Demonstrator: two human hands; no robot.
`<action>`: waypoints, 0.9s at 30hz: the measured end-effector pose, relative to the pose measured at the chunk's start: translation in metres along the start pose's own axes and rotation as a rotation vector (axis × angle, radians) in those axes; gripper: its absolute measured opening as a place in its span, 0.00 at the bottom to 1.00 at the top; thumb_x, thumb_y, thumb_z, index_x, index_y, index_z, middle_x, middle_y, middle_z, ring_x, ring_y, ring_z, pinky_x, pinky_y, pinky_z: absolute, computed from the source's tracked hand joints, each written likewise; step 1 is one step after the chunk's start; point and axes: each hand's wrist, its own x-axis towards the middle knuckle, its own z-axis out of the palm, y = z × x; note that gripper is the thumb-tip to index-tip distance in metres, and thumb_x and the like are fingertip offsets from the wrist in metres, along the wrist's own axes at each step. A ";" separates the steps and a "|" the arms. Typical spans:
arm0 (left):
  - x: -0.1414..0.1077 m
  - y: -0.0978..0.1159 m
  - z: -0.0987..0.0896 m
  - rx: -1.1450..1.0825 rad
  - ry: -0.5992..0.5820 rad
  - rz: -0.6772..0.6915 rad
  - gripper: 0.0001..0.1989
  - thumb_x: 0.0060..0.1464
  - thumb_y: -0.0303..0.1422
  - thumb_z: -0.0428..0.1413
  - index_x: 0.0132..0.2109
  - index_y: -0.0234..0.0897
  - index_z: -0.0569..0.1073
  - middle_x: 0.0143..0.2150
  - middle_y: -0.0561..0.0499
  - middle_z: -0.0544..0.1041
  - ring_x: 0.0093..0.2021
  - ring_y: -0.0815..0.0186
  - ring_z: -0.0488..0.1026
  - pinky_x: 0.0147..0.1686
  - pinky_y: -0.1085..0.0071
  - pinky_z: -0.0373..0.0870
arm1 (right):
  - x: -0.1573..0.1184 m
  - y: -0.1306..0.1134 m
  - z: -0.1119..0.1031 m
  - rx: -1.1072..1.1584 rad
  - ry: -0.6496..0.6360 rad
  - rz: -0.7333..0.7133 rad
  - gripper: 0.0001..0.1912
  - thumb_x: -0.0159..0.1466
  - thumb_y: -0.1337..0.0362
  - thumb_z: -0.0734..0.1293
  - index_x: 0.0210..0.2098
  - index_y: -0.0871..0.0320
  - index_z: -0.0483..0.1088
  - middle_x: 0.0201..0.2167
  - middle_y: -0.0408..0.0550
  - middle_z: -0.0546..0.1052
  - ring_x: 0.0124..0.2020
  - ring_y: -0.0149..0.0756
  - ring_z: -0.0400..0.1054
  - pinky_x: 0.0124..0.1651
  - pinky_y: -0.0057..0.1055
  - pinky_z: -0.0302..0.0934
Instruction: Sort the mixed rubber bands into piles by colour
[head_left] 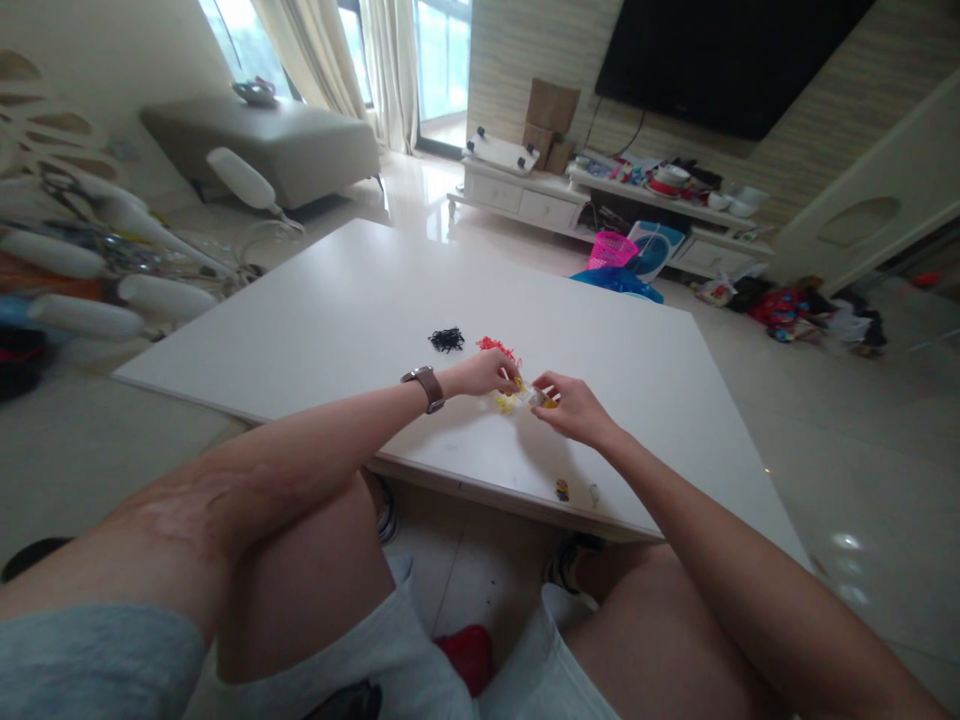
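Observation:
Over the white table (360, 290), both hands meet at a small clear plastic bag (534, 396) with yellow in it. My right hand (574, 408) pinches the bag's right end. At its left end the fingers of my left hand (487, 373) are closed, with yellow showing at the fingertips; how much of the bag they grip is partly hidden. Just below lies a little heap of yellow pieces (505, 403). Behind my left hand is a pile of small red pieces (495, 347), and left of that a pile of small black pieces (447, 340).
Near the table's front edge lie a small yellow-and-blue figure (562, 490) and a small pale metallic-looking item (595, 495). A lamp with white shades (240, 178) stands left of the table. Beyond the far edge are a pink basket (611, 249) and a low cabinet (517, 197).

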 end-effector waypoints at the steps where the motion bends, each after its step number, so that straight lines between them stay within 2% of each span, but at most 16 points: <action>1: 0.000 0.000 0.000 -0.001 0.008 -0.003 0.07 0.48 0.30 0.66 0.35 0.31 0.83 0.27 0.48 0.81 0.28 0.67 0.74 0.30 0.73 0.68 | 0.000 0.000 0.001 0.001 -0.003 0.000 0.13 0.56 0.67 0.72 0.41 0.55 0.75 0.39 0.47 0.82 0.35 0.37 0.76 0.38 0.30 0.67; 6: 0.000 -0.003 -0.001 -0.058 0.035 -0.004 0.09 0.45 0.28 0.67 0.36 0.31 0.83 0.27 0.49 0.80 0.27 0.68 0.74 0.29 0.74 0.68 | 0.003 -0.002 0.003 0.012 -0.006 -0.011 0.13 0.56 0.67 0.72 0.42 0.55 0.74 0.39 0.47 0.82 0.36 0.37 0.76 0.39 0.31 0.68; 10: -0.002 -0.005 -0.001 -0.180 0.106 -0.016 0.11 0.42 0.28 0.69 0.33 0.30 0.78 0.27 0.49 0.80 0.30 0.67 0.77 0.31 0.74 0.71 | 0.005 -0.004 0.005 0.011 -0.002 -0.033 0.13 0.56 0.67 0.72 0.41 0.55 0.74 0.40 0.47 0.82 0.36 0.37 0.76 0.38 0.31 0.68; 13: -0.003 -0.005 -0.003 -0.229 0.102 -0.003 0.10 0.42 0.26 0.69 0.31 0.30 0.76 0.28 0.48 0.79 0.30 0.67 0.77 0.32 0.72 0.72 | 0.006 -0.006 0.006 0.011 -0.002 -0.039 0.13 0.56 0.66 0.72 0.41 0.55 0.74 0.40 0.47 0.82 0.36 0.37 0.76 0.38 0.31 0.68; 18: -0.005 0.001 -0.006 -0.222 0.146 0.013 0.07 0.42 0.23 0.67 0.31 0.30 0.77 0.28 0.49 0.79 0.30 0.69 0.75 0.34 0.71 0.73 | 0.005 -0.006 0.008 0.054 0.020 -0.040 0.12 0.57 0.65 0.72 0.42 0.55 0.74 0.41 0.48 0.81 0.36 0.37 0.76 0.39 0.32 0.70; 22: -0.007 0.007 -0.008 -0.296 0.135 -0.021 0.08 0.42 0.21 0.65 0.33 0.29 0.78 0.30 0.48 0.80 0.32 0.68 0.76 0.38 0.70 0.73 | 0.003 -0.004 0.010 0.080 0.038 -0.039 0.13 0.57 0.65 0.72 0.42 0.55 0.74 0.42 0.49 0.81 0.35 0.37 0.76 0.40 0.33 0.71; 27: -0.011 0.016 -0.010 -0.377 0.161 -0.023 0.05 0.43 0.22 0.64 0.31 0.29 0.77 0.32 0.47 0.80 0.34 0.68 0.76 0.40 0.68 0.74 | 0.002 -0.004 0.009 0.099 0.044 -0.033 0.12 0.58 0.65 0.73 0.42 0.55 0.73 0.41 0.48 0.80 0.35 0.36 0.76 0.39 0.33 0.72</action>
